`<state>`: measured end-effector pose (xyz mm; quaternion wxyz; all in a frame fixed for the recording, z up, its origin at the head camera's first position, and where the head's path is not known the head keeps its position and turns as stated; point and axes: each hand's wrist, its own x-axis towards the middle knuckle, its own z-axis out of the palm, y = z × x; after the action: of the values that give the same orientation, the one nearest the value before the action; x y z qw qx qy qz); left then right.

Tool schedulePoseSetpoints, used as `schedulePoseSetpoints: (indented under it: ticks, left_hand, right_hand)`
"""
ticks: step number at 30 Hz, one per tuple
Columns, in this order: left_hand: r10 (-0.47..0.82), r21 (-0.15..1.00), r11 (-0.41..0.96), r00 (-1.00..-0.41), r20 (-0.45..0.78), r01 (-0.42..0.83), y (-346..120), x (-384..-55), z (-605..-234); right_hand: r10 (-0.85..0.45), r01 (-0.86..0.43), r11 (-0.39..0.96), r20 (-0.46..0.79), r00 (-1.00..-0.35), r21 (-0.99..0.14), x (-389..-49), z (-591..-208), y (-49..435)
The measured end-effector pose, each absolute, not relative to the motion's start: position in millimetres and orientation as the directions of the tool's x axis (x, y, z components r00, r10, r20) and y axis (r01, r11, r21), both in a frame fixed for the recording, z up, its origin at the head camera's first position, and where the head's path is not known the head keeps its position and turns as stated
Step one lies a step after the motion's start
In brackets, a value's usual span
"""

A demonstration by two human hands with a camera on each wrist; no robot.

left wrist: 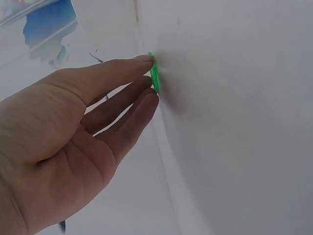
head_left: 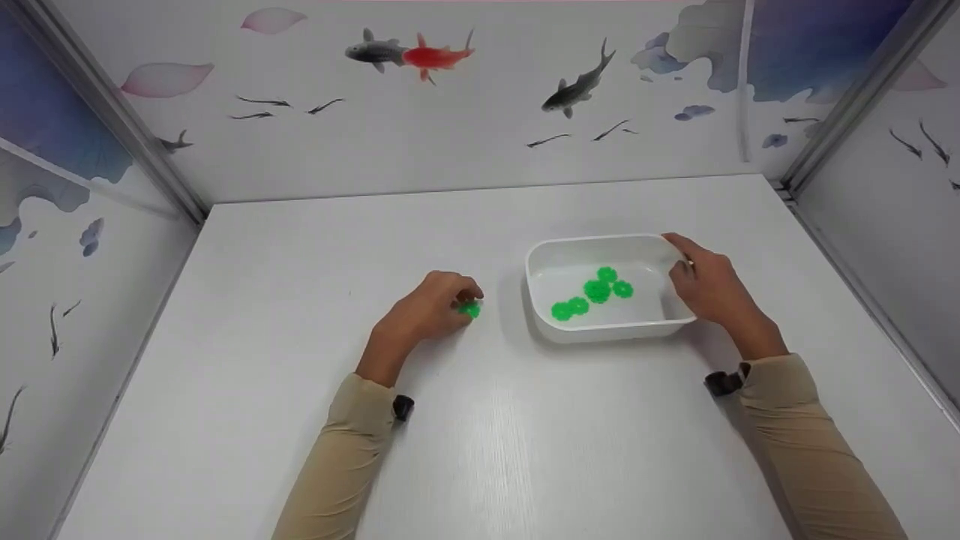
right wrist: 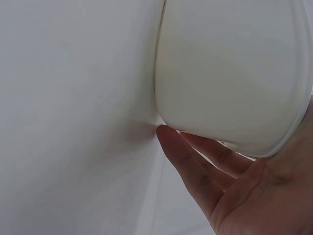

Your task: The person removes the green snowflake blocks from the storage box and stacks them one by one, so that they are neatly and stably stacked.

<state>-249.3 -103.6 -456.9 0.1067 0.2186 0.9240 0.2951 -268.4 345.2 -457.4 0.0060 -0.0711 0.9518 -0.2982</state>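
My left hand [head_left: 435,306] pinches a green flower-shaped disc [head_left: 470,308] by its edges, close to the white tabletop. Seen edge-on in the left wrist view, the thin disc [left wrist: 154,73] sits between the thumb and fingertips. To the right of it stands a white rectangular plastic tub [head_left: 544,330] with several similar green discs [head_left: 597,291] lying on its bottom. My right hand [head_left: 712,289] grips the tub's right end at the rim. In the right wrist view, that hand's fingers [right wrist: 190,171] lie along the outside of the tub wall [right wrist: 230,73], fingertips right at its lower edge.
The white tabletop [head_left: 480,442] extends around the tub and both arms. A back panel [head_left: 465,142] printed with fish and side panels in metal frames border it. A small black device [head_left: 724,383] sits at the right wrist, another [head_left: 403,407] at the left.
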Motion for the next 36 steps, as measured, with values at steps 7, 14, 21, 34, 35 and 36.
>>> schedulePoseSetpoints:
  ticks: [7,14,21,34,35,36]
  left_hand:
    - [0.464,0.565,0.748,-0.883,-0.07,0.348,-101.5,-247.1,-454.8]
    - [0.48,0.545,0.747,-0.876,-0.047,0.38,-101.5,-245.2,-451.9]
    - [0.544,0.576,0.672,-0.838,0.043,0.465,-94.9,-244.2,-444.4]
    - [0.596,0.568,0.606,-0.791,0.141,0.558,-68.0,-235.3,-433.8]
    - [0.595,0.572,0.598,-0.789,0.152,0.561,-66.2,-235.5,-433.5]
    - [0.595,0.581,0.587,-0.787,0.162,0.563,-64.5,-235.8,-433.3]
  right_hand:
    - [-0.135,-0.126,0.82,0.025,-0.99,-0.559,-267.3,-457.4,344.7]
    - [-0.127,-0.113,0.829,0.013,-0.992,-0.548,-268.4,-458.4,344.9]
    - [-0.127,-0.136,0.813,0.056,-0.99,-0.566,-268.5,-459.6,346.8]
    - [-0.081,-0.047,0.769,-0.024,-0.996,-0.637,-270.8,-458.0,352.0]
    - [-0.079,-0.045,0.769,-0.025,-0.997,-0.637,-271.0,-457.9,352.1]
    - [-0.079,-0.045,0.769,-0.024,-0.997,-0.638,-271.3,-457.8,352.0]
